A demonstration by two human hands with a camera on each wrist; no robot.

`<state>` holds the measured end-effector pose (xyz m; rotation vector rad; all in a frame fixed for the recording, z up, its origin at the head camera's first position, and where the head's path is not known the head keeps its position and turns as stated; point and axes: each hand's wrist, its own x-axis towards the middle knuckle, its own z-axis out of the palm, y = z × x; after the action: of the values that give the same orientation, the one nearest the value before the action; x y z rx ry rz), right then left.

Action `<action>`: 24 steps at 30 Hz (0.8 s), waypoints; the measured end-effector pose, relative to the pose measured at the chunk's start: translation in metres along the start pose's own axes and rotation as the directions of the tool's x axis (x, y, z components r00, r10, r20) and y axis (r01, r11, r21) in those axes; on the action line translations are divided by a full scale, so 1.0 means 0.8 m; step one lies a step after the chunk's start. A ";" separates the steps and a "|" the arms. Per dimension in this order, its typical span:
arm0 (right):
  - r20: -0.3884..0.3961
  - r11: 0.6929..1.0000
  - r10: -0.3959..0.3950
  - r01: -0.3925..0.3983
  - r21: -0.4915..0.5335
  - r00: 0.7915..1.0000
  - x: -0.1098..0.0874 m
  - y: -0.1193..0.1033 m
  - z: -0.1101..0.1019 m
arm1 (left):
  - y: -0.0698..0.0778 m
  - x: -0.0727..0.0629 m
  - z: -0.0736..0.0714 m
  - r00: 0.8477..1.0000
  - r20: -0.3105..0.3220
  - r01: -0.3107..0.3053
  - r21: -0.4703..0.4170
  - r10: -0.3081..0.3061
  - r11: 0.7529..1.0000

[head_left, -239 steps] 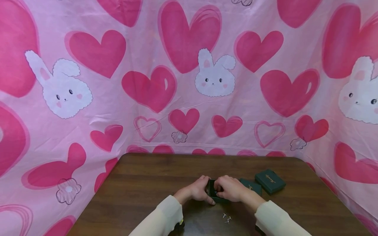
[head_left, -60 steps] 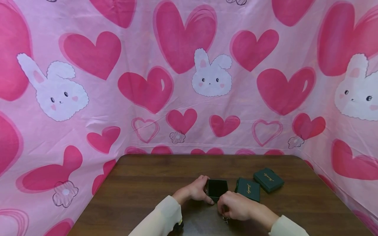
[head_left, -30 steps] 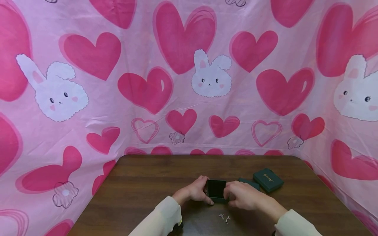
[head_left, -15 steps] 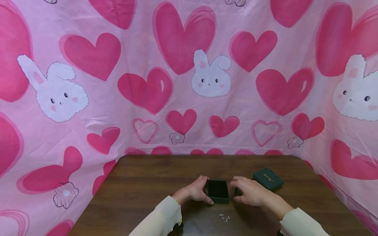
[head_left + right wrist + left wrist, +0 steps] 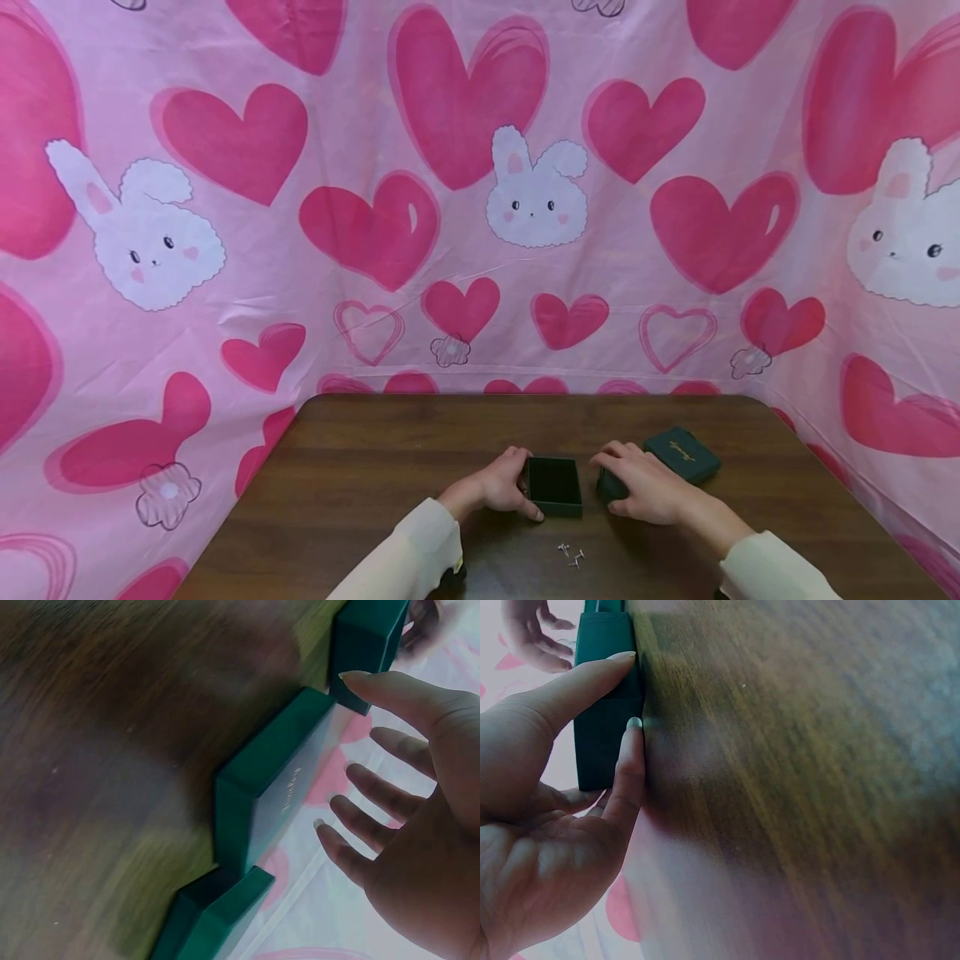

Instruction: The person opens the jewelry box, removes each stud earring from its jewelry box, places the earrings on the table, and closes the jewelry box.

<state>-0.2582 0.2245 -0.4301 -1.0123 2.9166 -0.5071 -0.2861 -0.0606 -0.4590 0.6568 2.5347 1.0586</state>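
Observation:
The left hand [image 5: 501, 482] grips the left side of an open, dark-lined green box [image 5: 564, 509] standing on the table. In the left wrist view, its thumb [image 5: 592, 684] lies along the near wall, and other fingers reach around the end. The right hand [image 5: 647, 485] hovers over a green box lid [image 5: 611, 487] that it partly hides in the head view. In the right wrist view its fingers are spread and relaxed, apart from the lid [image 5: 274, 772] with gold lettering. Several small silver pin-like pieces [image 5: 572, 556] lie in front of the open box.
A green box [image 5: 682, 455] with gold script sits behind the right hand, close to the lid. The brown wooden table [image 5: 420, 425] ends at the back against a pink cloth [image 5: 465, 383] printed with hearts and rabbits.
The right hand was inside the box, then down at the silver pieces. After returning to the box's right edge, it has moved right, over the lid. The left hand has stayed on the box.

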 end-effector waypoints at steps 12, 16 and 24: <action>0.037 0.997 0.064 -0.065 0.034 0.997 -0.005 0.021 0.008 | -0.002 -0.001 0.001 1.000 -0.004 -0.002 -0.004 0.002 1.000; 0.022 0.997 0.076 -0.076 0.033 0.997 -0.005 0.028 0.010 | -0.002 0.000 0.001 1.000 -0.007 -0.005 -0.005 0.005 1.000; -0.007 0.994 0.109 -0.109 0.013 0.994 -0.007 0.034 0.016 | -0.005 0.002 0.003 1.000 -0.008 -0.010 -0.007 0.010 1.000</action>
<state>-0.2687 0.2439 -0.4513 -0.8452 2.9509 -0.5246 -0.2876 -0.0605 -0.4636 0.6651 2.5360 1.0752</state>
